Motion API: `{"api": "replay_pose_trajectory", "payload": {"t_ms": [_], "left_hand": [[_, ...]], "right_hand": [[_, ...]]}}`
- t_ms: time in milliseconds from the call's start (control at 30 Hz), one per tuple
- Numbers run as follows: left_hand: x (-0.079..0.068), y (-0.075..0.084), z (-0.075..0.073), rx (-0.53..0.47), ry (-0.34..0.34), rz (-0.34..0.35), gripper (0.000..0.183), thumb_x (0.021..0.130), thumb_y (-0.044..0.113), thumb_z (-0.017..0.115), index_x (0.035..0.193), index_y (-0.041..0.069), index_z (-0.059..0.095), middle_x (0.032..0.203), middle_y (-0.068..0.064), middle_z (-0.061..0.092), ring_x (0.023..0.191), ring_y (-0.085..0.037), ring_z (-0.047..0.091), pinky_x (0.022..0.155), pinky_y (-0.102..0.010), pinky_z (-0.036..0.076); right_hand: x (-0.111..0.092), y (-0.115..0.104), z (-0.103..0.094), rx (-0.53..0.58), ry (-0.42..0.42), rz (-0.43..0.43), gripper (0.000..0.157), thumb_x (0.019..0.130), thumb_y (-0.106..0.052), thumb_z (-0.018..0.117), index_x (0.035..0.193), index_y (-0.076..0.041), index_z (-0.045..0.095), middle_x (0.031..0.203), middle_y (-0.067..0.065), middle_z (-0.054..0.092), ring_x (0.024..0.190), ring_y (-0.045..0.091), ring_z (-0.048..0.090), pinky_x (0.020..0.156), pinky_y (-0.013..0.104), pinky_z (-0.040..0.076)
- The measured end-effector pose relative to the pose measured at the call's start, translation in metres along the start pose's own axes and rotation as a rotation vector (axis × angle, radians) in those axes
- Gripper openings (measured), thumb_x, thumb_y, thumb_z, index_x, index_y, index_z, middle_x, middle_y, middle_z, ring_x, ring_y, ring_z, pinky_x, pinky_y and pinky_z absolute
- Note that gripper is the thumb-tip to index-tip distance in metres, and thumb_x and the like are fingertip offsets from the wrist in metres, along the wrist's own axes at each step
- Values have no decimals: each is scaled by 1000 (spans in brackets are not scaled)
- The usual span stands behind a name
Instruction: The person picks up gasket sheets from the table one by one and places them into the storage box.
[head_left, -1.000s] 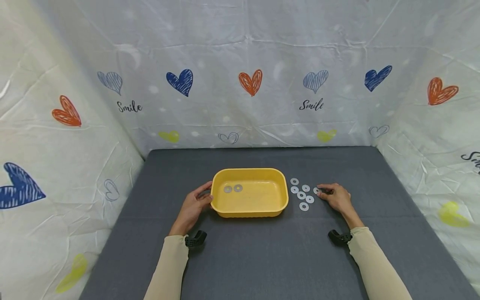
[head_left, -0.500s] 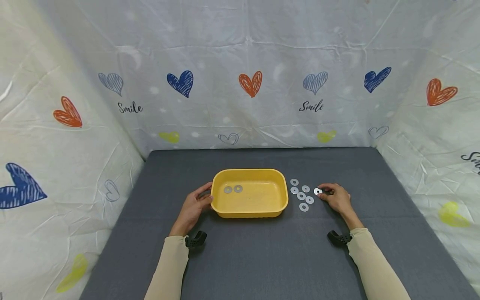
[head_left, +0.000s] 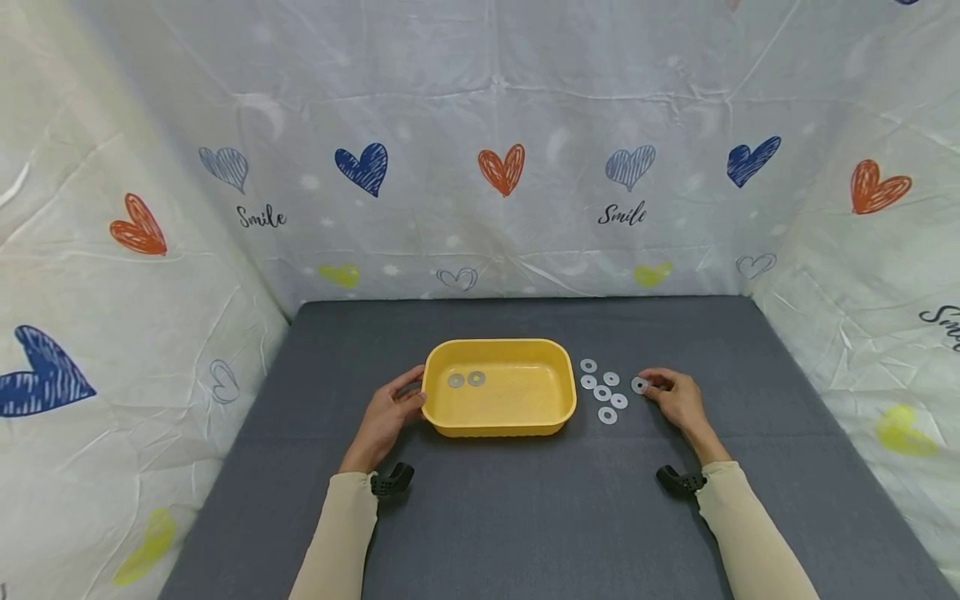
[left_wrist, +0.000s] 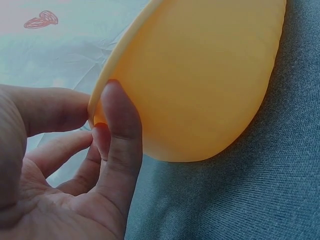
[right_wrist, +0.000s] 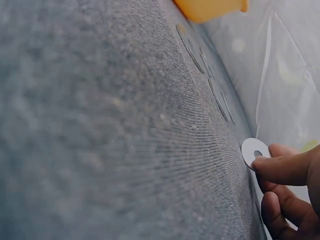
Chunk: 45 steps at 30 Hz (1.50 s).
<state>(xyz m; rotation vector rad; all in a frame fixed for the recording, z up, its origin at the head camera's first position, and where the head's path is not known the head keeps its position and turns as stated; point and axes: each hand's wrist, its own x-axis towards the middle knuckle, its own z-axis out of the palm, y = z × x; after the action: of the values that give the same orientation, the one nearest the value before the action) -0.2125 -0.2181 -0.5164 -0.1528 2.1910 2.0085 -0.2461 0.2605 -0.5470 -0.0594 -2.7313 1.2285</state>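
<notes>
A yellow plastic tray (head_left: 498, 430) stands mid-table, with two flat metal washers (head_left: 476, 379) lying inside it toward the left. My left hand (head_left: 387, 419) grips its left end; in the left wrist view the thumb and fingers (left_wrist: 55, 107) pinch the rim. To the right of the tray my right hand (head_left: 677, 398) pinches a washer (right_wrist: 254, 151) by its edge between thumb and fingers, the disc tilted up in the right wrist view. Between that hand and the tray, several more washers (head_left: 602, 392) lie flat in a loose cluster.
A dark grey cloth (head_left: 525, 517) covers the table. Around its back and sides hangs a pale curtain (head_left: 555, 100) printed with hearts and lettering. Each wrist wears a black camera mount (head_left: 392, 480).
My right hand has drawn its washer slightly right, away from the cluster, and tilted it. The left hand stays on the tray rim.
</notes>
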Motion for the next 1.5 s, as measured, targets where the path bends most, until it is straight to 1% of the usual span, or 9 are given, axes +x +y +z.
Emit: {"api": "replay_pose_trajectory", "payload": {"t_ms": [333,467,633,867,1000,1100,1200,1400,1500], "left_hand": [[-1,1,1,6,4,-8,58,96,8,59,151,18,40,146,-10,48,116,-30,60,76,-23,56],[-2,2,1,2,1,-10,59,96,8,58,151,17,40,147,-10,47,117,-31,59,77,-23,56],[-2,2,1,-2,0,-12,58,97,8,58,151,18,40,147,-9,47,117,-30,59,76,-23,56],[-1,3,1,1,5,-13,58,96,8,59,151,17,41,146,-9,47,116,-29,59,76,-23,56],[-1,3,1,7,5,-14,58,96,8,59,151,18,41,147,-10,47,117,-30,59,76,-23,56],[-1,2,0,3,4,-7,58,96,8,59,151,18,41,147,-10,47,118,-31,59,76,-23,56],[0,1,0,-3,-3,0,58,96,9,59,151,18,41,146,-10,48,117,-30,59,76,-24,56],[0,-2,-1,0,-22,6,58,96,9,59,151,18,40,146,-11,48,112,-30,60,77,-24,56],[1,-2,-1,2,-16,10,58,96,10,59,151,18,41,146,-10,48,113,-30,60,77,-23,56]], "right_hand": [[-8,-13,-5,29,-74,-15,18,91,-9,67,107,-7,74,100,14,71,83,18,60,72,30,46],[-11,-22,-5,73,-106,-26,18,91,-7,66,108,-7,73,101,16,71,76,15,64,66,28,51],[-13,-34,-4,203,-150,-15,21,90,-1,65,110,-1,71,100,20,67,70,17,69,57,30,55],[-18,-52,-3,256,-161,-7,23,90,-3,66,113,-1,70,104,20,66,77,19,73,61,34,58],[-18,-62,-2,273,-158,-10,24,91,-4,65,114,-2,69,103,19,67,80,25,73,65,38,59],[-18,-70,-1,290,-160,-32,24,92,-5,63,115,-2,69,103,18,67,83,32,72,65,41,58],[-17,-76,1,313,-165,-46,25,92,-6,63,116,-1,68,102,16,67,84,35,72,66,42,57],[-16,-89,4,349,-187,-55,27,92,-7,64,119,-1,67,104,15,65,86,34,72,69,43,58],[-15,-97,7,380,-192,-72,27,93,-8,64,119,-2,67,106,18,65,85,26,74,70,41,58]]}}
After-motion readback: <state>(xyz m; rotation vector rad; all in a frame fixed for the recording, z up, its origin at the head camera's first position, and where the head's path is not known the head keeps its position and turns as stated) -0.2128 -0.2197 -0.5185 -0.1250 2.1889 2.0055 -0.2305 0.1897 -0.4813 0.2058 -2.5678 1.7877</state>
